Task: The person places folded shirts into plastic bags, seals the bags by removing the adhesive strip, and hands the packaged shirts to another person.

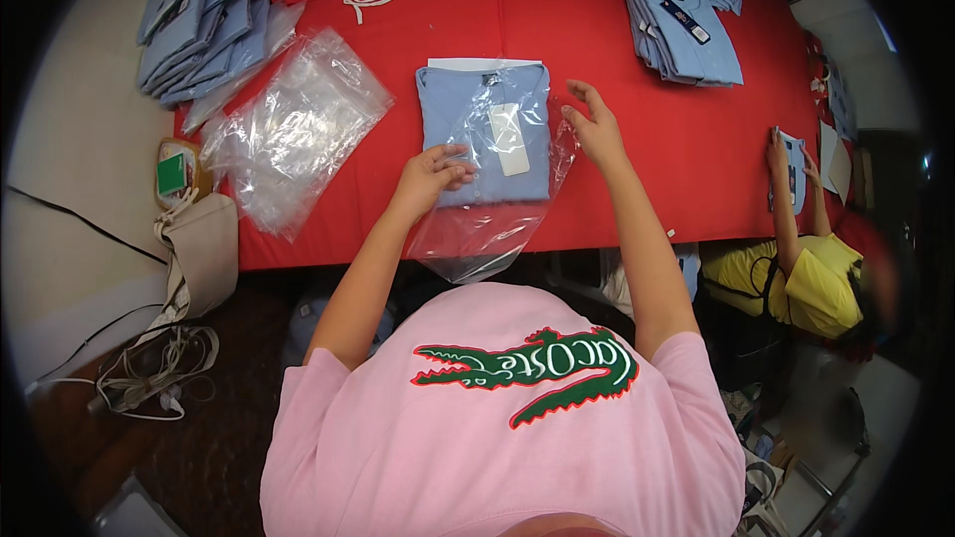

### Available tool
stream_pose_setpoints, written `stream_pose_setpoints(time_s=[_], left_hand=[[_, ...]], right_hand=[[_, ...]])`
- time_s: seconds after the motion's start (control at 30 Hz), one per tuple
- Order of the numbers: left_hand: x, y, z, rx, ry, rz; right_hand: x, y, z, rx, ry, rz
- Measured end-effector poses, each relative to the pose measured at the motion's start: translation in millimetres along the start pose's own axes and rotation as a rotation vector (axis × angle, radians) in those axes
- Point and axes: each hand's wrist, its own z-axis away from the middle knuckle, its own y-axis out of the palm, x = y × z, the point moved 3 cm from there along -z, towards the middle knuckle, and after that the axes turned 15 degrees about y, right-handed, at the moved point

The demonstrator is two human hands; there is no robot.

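Note:
A folded light-blue shirt (453,114) with a white hang tag (511,144) lies in front of me, white card showing along its far edge. Over the shirt is a clear plastic bag (487,229), whose loose near end hangs past the table's front edge. My left hand (430,177) rests over the shirt's near left side, fingers bent and apart. Off the shirt's right edge, my right hand (594,124) is raised beside the bag's side, its fingers spread with nothing visible between them.
A red-covered table (348,239) carries a pile of clear bags (308,129) to the left. Stacks of folded blue shirts stand at the far left (194,35) and far right (686,35). White string (370,2) lies farther back. At right, a co-worker in yellow (821,288) handles a shirt.

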Motion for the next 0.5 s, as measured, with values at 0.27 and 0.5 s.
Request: stream_pose_setpoints(time_s=[0.27, 0.5], left_hand=[[33, 18, 77, -0.195, 0.202, 0.034], [-48, 129, 161, 0.004, 0.815, -0.977]], right_hand=[[-35, -1, 18, -0.082, -0.265, 0.600], [34, 10, 160, 0.201, 0.143, 0.060]])
